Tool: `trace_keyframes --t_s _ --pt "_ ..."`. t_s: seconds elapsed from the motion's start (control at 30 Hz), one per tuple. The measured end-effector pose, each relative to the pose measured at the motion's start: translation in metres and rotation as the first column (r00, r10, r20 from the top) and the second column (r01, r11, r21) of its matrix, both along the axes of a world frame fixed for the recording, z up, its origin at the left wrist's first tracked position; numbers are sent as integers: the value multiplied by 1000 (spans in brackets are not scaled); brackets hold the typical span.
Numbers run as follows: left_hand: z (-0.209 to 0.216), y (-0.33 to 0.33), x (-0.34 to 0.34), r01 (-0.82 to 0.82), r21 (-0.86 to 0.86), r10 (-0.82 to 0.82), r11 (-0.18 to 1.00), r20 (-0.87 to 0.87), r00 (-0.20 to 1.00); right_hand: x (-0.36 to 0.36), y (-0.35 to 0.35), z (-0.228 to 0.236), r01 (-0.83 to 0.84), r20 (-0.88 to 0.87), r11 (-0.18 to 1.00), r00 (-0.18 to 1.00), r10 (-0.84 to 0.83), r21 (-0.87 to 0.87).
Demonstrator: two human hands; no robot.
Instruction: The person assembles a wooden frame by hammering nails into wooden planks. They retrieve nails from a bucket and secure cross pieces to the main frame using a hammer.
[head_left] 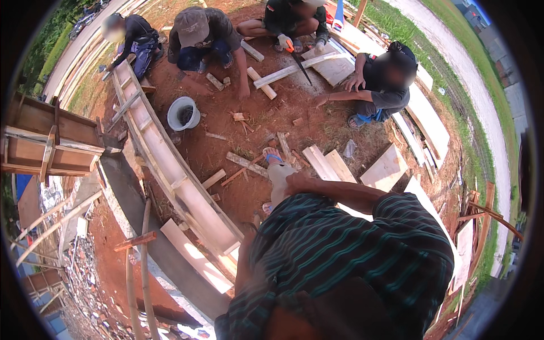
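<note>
My right arm bends across my striped shirt, and my right hand (293,183) rests at the knee of my light trousers (280,184). Its fingers are too dark and small to make out. Low beside the long wooden formwork (175,180) is my left hand (248,233), mostly in shadow against my shirt; whether it holds anything is hidden. The formwork is a narrow trough of planks with crosspieces, running from near my left side to the far left. Wood offcuts (247,164) lie on the red soil by my sandalled foot (272,154).
Several people squat ahead; one in gloves holds an orange-handled saw (297,59) by a timber strip (294,70). A white bucket (183,113) stands beside the formwork. Boards (385,169) lie to the right. At left are upright wooden forms (51,139), a concrete beam (127,192) and poles (146,272).
</note>
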State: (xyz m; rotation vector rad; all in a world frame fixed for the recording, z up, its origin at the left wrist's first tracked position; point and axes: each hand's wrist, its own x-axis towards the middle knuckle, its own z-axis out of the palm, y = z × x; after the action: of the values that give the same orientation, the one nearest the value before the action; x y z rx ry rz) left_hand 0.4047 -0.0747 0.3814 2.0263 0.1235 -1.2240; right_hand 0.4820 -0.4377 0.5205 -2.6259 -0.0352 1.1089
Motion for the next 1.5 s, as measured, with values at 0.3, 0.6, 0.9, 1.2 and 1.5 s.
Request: trace_keyframes --t_s 0.3,0.6,0.9,1.2,1.5 --pt "8 -9 -4 -17 -44 21 999 92 996 -11 -13 4 101 87 982 989 -116 161" --pt "36 -23 5 -25 -90 36 996 120 992 28 -16 3 73 -96 993 993 -64 91" --pt "73 -55 46 -14 -206 49 979 164 985 110 -35 -33 -83 -352 987 927 126 136" --pt "-28 -27 192 -551 -40 527 833 -241 815 227 6 -216 -111 -35 950 991 126 292" --pt "-255 78 376 -818 -153 700 554 617 359 357 83 -373 -293 99 921 956 277 258"
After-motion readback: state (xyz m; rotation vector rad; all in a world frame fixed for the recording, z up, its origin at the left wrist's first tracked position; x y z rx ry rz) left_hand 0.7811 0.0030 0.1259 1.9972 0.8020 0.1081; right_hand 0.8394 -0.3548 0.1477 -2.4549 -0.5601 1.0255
